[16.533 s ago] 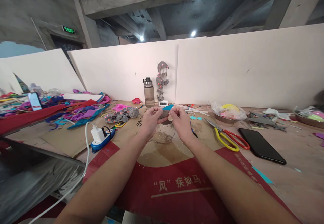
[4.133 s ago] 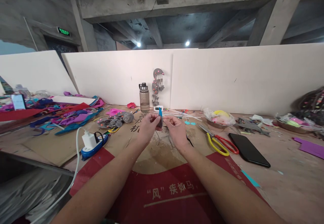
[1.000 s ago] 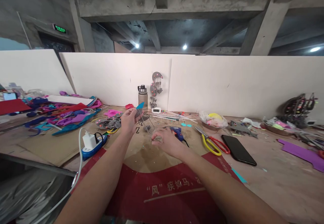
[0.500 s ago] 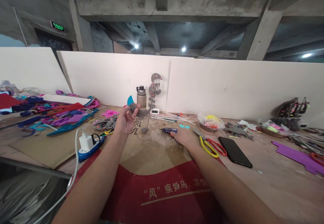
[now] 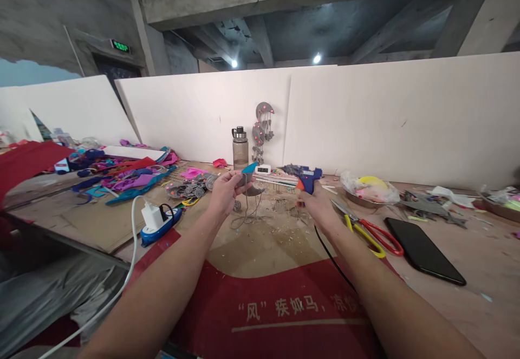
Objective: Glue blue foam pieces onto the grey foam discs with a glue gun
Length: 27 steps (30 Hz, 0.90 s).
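Note:
My left hand (image 5: pixel 228 190) pinches a grey felt crescent (image 5: pixel 255 191) with a blue felt piece (image 5: pixel 249 168) at its upper edge. Thin grey cord (image 5: pixel 246 219) hangs from the crescent down to the board. To the right, my right hand (image 5: pixel 317 203) grips a blue glue gun (image 5: pixel 309 178) by its handle. The gun's dark nozzle points left toward the felt, with a gap between them. A black cable (image 5: pixel 333 261) runs from the gun down past my right forearm. Both hands are over the brown and red cardboard (image 5: pixel 260 261).
Behind stand a bottle (image 5: pixel 240 150), a small white clock (image 5: pixel 263 169) and a hanging felt ornament (image 5: pixel 260 131). On the right are scissors (image 5: pixel 368 232), a black phone (image 5: pixel 424 249) and a bowl (image 5: pixel 369 194). A power strip (image 5: pixel 161 228) and felt scraps (image 5: pixel 130 180) lie left.
My right hand has lifted the glue gun off the table, nozzle turned left. My left hand has turned and lowered the felt piece. The view has shifted to the right.

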Motion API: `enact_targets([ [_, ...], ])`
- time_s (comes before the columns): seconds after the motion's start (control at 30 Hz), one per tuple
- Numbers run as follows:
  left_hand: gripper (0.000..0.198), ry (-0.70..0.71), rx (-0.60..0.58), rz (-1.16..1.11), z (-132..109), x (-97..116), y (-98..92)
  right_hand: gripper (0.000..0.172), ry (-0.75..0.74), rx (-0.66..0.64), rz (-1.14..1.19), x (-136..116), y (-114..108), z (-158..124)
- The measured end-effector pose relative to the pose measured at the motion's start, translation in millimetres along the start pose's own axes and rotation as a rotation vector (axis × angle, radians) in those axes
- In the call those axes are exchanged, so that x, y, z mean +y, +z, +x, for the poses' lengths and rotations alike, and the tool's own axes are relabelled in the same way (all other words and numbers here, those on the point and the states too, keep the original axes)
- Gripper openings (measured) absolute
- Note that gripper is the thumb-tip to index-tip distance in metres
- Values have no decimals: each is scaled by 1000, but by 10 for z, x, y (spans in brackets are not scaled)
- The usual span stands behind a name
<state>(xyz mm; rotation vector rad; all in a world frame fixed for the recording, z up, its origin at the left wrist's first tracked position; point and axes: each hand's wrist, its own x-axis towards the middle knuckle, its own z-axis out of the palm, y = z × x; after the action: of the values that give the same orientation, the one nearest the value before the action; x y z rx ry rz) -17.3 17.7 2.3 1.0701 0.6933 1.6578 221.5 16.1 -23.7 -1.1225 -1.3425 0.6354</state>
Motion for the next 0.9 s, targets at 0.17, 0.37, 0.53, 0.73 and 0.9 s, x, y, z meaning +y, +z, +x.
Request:
enact_targets([
  [0.17,22,16,56,7,3,-23,11,35,-39,-193,192,-520,153,-299],
  [0.37,25,60,51,36,-43,-42,66,20,-164,-272,52,-504,268,-453],
  [0.53,26,82,45,23,-45,-60,79,16,-235,-270,-17,-459,292,-459],
  [0.73,31,95,48,22,-50,-59,84,16,-240,-297,-67,-481,303,-478],
  [0.9,34,104,45,43,-57,-77,89,19,-244,-312,-121,-514,310,-512],
])
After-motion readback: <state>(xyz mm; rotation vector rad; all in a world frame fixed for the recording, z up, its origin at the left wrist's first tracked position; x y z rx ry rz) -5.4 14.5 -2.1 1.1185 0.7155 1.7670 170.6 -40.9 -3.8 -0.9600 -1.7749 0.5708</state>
